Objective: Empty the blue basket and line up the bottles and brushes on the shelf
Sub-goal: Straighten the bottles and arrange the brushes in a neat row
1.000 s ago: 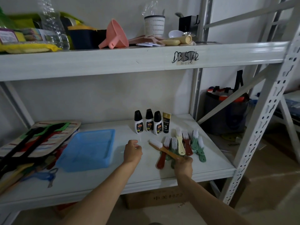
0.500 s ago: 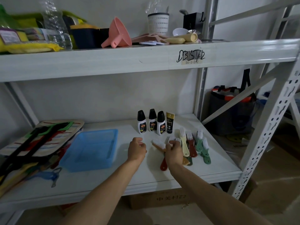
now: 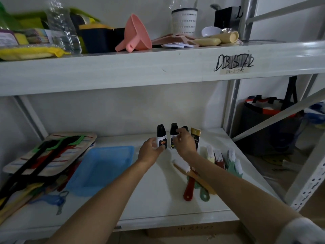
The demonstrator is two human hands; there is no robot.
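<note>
Three small white bottles with black caps stand in a row at the back of the lower shelf. My left hand grips the base of the leftmost bottle. Reaching in from the right, my right hand has its fingertips closed on the middle bottle and hides most of the third bottle. A gold-and-black tube stands right of them. Several brushes lie side by side under my right forearm; a tan brush lies slanted across a red-handled one. The blue basket sits empty at the left.
A striped bag with black straps and a pile of utensils fill the shelf's left end. The upper shelf overhangs close above, carrying a pink funnel and containers. A diagonal brace and a perforated post stand at the right.
Both hands moved away from the brushes to the back row of bottles. The tan brush that my right hand held now lies on the shelf across the other brushes.
</note>
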